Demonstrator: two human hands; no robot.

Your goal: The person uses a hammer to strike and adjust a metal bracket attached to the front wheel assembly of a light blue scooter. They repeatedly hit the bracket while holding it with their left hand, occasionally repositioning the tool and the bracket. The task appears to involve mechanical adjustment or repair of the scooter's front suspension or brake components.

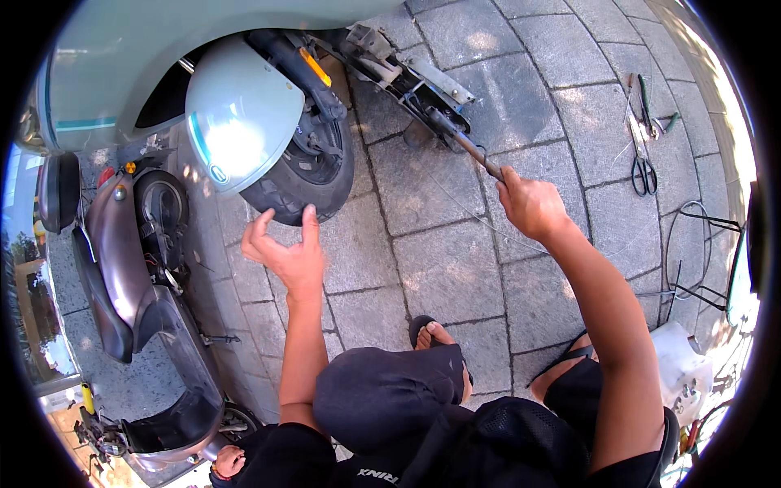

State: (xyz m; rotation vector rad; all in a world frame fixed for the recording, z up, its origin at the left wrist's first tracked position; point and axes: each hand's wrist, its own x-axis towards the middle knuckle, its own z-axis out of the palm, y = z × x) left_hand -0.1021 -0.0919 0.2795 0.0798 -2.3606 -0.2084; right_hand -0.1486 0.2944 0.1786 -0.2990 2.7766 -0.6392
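Observation:
My right hand is closed around the end of a brownish rod-like bar. The bar's far end reaches dark metal parts under the pale green scooter body; how they meet is hard to make out. My left hand is held open, thumb and fingers spread, at the near edge of a black tyre. Whether its fingertips touch the rubber I cannot tell. A glossy pale green fender with a teal stripe covers much of the wheel. Beside it, an orange reflector sits on a dark strut.
Scissors, green-handled pliers and other small tools lie on the grey paving at right. A thin wire crosses the stones. Another scooter stands at left. A white sheet-like piece lies at lower right.

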